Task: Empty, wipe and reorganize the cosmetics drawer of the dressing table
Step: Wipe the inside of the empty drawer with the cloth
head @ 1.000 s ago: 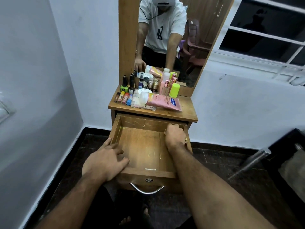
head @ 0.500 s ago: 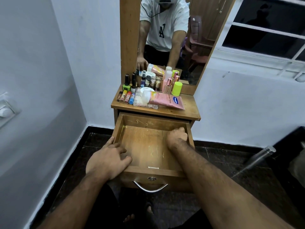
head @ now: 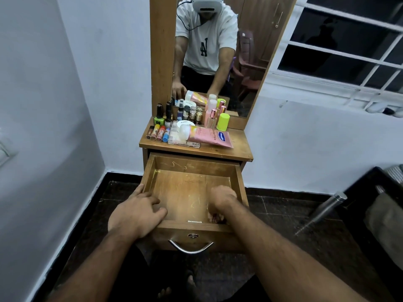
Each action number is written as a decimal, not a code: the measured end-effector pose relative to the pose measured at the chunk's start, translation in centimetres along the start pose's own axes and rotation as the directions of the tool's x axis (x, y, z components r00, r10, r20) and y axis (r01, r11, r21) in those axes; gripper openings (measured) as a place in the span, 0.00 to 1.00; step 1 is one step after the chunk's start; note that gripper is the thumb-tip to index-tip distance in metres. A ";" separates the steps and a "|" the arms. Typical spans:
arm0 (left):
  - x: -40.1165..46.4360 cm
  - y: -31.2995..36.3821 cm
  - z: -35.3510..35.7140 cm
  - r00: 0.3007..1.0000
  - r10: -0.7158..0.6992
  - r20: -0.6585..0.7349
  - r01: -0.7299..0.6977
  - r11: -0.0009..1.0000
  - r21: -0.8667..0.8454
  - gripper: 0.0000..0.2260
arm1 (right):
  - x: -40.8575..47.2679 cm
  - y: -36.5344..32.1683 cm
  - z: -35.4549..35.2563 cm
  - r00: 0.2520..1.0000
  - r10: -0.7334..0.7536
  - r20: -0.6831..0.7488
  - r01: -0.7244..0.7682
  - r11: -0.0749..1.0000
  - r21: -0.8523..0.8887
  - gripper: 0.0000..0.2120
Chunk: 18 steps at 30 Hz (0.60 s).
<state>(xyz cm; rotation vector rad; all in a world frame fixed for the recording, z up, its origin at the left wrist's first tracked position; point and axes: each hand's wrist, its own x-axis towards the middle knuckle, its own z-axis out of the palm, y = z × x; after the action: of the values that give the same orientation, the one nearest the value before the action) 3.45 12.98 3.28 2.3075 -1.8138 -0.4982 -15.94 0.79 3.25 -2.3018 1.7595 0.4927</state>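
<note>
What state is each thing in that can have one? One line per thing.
Drawer: pulled open, no cosmetics inside.
Left hand: open, resting on the drawer's left front corner.
Right hand: curled inside the drawer; a held cloth cannot be made out.
Pink tube: lying on the tabletop, capped.
Nail polish bottles: upright, capped.

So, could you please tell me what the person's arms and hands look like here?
Both forearms are bare, with no sleeves, gloves, watch or rings showing on the left hand or right hand. The mirror shows a white short-sleeved T-shirt with a dark logo.
</note>
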 end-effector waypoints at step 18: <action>-0.1 0.1 0.0 1.000 -0.011 0.005 0.011 1.000 0.012 0.23 | 4.9 2.7 0.9 0.987 -0.052 -0.152 0.077 0.983 0.168 0.17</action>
<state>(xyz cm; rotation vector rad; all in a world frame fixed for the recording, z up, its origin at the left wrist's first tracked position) 3.32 13.01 3.37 2.3274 -1.8118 -0.4966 -17.51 -3.97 0.72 -2.3141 1.7087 0.1543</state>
